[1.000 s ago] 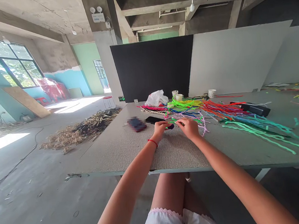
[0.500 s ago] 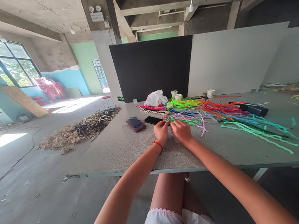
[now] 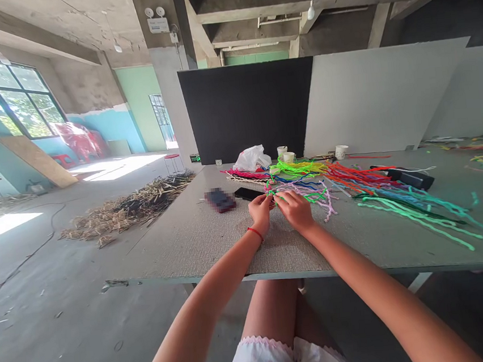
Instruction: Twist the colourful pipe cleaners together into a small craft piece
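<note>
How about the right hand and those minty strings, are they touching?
Apart: the head view shows tabletop between the right hand and the mint-green strings.

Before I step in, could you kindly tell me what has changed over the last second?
The right hand has moved left, closer to the left hand, so less of the green strand shows between them. Both hands still pinch it, with no clear release. The plastic bag and red strands stayed put.

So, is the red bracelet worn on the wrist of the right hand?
No, the red bracelet circles the wrist of the left hand, and the right hand shows none.
</note>
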Demonstrator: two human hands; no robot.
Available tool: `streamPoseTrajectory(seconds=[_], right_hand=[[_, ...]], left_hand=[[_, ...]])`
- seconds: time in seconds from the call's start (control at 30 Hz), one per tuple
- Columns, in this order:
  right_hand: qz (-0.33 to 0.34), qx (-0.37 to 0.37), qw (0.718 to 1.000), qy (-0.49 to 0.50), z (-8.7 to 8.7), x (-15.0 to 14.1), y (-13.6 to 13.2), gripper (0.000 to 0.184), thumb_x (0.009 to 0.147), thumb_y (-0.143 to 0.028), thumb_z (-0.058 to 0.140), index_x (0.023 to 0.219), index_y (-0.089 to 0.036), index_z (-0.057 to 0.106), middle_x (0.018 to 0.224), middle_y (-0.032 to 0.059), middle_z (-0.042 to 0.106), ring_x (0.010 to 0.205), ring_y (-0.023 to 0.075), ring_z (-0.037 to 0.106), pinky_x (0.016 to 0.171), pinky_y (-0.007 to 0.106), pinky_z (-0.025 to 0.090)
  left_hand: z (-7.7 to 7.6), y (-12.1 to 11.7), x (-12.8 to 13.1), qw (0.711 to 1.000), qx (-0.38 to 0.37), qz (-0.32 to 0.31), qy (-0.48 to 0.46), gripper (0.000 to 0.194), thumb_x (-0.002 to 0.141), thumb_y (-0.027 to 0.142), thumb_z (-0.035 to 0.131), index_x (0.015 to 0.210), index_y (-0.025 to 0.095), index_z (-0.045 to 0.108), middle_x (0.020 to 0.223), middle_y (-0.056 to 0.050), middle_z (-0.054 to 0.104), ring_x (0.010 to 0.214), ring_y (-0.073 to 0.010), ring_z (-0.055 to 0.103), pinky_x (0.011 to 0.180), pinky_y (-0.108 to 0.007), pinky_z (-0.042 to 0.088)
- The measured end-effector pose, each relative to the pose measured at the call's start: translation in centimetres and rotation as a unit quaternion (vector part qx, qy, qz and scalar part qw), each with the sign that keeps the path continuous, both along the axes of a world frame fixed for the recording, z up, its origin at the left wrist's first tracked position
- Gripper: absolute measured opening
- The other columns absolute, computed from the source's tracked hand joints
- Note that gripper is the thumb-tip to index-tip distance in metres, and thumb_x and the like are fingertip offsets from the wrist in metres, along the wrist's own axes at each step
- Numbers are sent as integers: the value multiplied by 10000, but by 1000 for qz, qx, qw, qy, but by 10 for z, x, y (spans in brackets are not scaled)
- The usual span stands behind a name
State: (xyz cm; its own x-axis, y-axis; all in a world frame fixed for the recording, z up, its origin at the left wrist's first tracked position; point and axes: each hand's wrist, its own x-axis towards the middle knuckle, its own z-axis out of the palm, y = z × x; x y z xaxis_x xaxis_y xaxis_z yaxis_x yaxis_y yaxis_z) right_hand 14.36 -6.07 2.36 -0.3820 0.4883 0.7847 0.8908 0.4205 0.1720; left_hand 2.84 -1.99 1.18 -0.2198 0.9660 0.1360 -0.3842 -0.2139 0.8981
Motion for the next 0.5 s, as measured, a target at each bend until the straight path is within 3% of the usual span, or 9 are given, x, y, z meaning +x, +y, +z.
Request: streamPoseTrajectory(seconds=[0.27, 0.5], right_hand=[[37, -18, 999, 7, 1, 4, 1, 260, 927, -169, 474, 1057, -224, 692, 1076, 62, 694, 1026, 203, 586, 899, 348, 423], [39, -9, 999, -5, 2, 3, 0, 299, 953, -196, 412, 1038, -211, 698, 1083, 44, 698, 1006, 197, 593, 929, 351, 416]], left_hand=[[1, -1, 0, 999, -21, -28, -24, 249, 581, 303, 785, 689, 114, 663, 637, -41, 655, 595, -130, 624, 644, -281, 523], [6, -4, 0, 997, -39, -35, -63, 172, 586, 229, 759, 647, 113, 647, 583, -21, 625, 561, -120, 604, 638, -282, 532]])
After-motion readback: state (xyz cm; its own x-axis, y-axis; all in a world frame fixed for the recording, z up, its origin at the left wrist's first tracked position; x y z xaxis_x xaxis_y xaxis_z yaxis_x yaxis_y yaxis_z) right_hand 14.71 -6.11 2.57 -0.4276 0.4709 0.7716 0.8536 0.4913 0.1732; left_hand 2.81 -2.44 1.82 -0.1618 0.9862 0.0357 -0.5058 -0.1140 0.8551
